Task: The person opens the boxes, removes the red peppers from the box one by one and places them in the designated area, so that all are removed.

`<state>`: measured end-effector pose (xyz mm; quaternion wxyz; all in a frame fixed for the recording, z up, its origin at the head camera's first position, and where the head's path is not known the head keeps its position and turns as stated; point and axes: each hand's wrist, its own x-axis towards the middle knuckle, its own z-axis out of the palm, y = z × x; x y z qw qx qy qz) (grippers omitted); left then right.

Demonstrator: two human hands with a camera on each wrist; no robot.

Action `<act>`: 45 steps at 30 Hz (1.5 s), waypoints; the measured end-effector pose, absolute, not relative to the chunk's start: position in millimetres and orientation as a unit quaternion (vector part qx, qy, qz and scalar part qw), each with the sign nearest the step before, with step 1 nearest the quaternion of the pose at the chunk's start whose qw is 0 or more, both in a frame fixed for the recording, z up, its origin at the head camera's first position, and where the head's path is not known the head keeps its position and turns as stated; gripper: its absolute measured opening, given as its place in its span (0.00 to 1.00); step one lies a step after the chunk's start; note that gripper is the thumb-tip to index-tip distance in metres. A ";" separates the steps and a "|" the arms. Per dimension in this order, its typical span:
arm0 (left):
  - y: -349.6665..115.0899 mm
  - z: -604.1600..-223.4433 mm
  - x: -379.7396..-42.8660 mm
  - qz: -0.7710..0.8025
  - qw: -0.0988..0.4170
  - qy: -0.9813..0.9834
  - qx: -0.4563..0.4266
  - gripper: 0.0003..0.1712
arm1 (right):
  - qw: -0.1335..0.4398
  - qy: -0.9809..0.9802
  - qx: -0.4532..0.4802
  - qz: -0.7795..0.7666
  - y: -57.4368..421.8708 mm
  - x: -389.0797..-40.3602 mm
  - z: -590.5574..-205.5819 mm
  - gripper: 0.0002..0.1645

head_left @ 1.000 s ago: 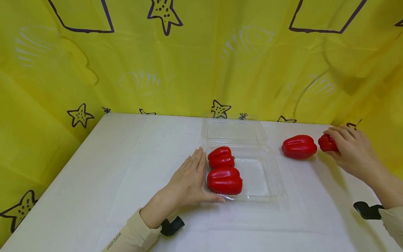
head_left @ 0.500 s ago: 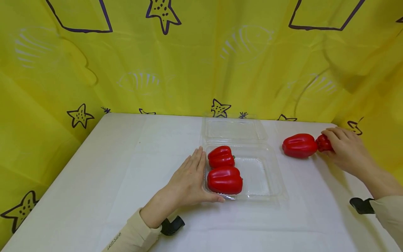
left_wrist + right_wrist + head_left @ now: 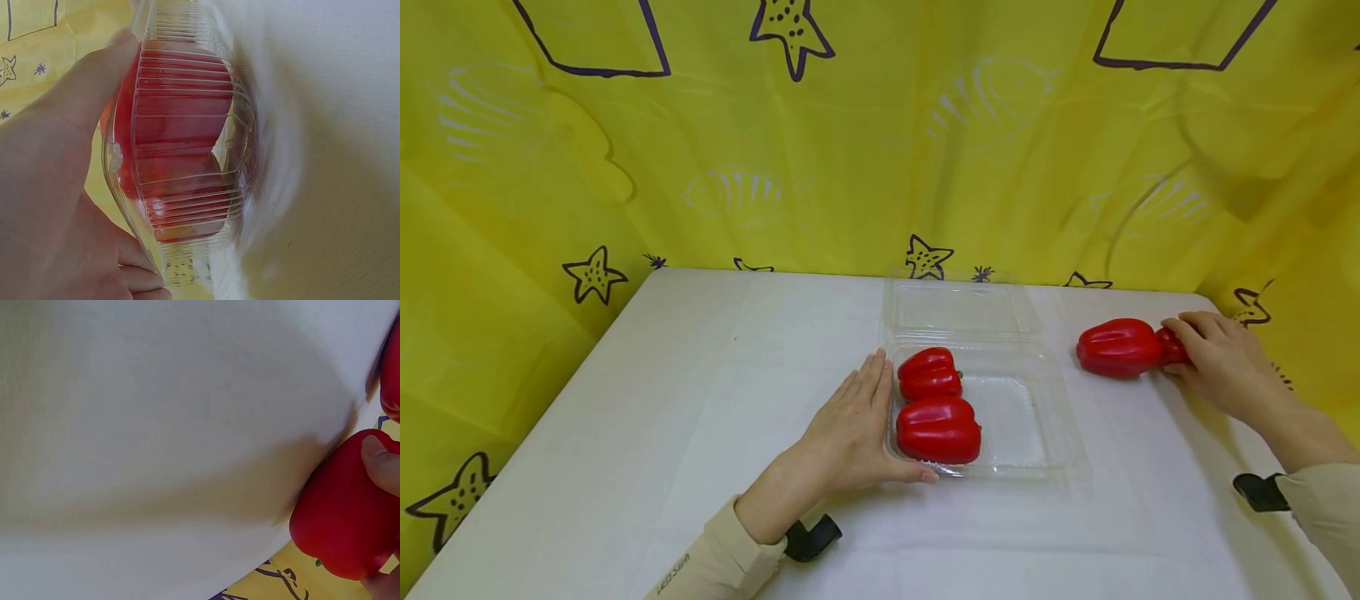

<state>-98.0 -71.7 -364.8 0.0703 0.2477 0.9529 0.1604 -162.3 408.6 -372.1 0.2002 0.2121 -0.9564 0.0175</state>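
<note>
In the head view, my left hand (image 3: 853, 429) rests against the left side of a clear plastic clamshell container (image 3: 1063, 417), fingers straight and thumb along its front edge. Two red bell peppers lie inside on the left: a rear one (image 3: 929, 374) and a larger front one (image 3: 938, 430). The left wrist view shows them red through the ribbed wall (image 3: 187, 125). At the right, my right hand (image 3: 1228, 362) grips another red bell pepper (image 3: 344, 506) between thumb and fingers, largely covered in the head view. Just left of it lies a longer red bell pepper (image 3: 1117, 347).
The container's lid (image 3: 958, 308) lies folded back behind it, near the table's rear edge. A white cloth covers the table (image 3: 760, 358). Yellow patterned curtain (image 3: 850, 150) hangs behind and at both sides. A black wrist mount (image 3: 812, 537) sits under my left wrist.
My right hand has shifted slightly left with its pepper, bringing it up close to the longer pepper. The left hand and the container stay put.
</note>
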 end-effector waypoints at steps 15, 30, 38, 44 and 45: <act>-71.3 -363.2 -97.6 0.156 0.074 0.954 0.247 0.76 | 0.142 -0.971 0.190 0.014 407.4 -160.7 -373.0 0.43; -71.9 -365.0 -98.3 0.155 0.075 0.954 0.247 0.76 | 0.182 -0.960 0.207 0.044 395.6 -156.9 -344.4 0.39; -71.7 -364.2 -97.6 0.154 0.071 0.954 0.249 0.76 | 0.205 -0.956 0.204 0.057 370.1 -149.6 -329.1 0.39; -71.4 -363.6 -97.6 0.154 0.071 0.954 0.247 0.76 | 0.213 -0.955 0.190 0.085 346.7 -139.1 -320.4 0.36; -71.4 -363.8 -97.6 0.155 0.071 0.954 0.247 0.76 | 0.213 -0.955 0.189 0.089 342.7 -137.5 -319.1 0.36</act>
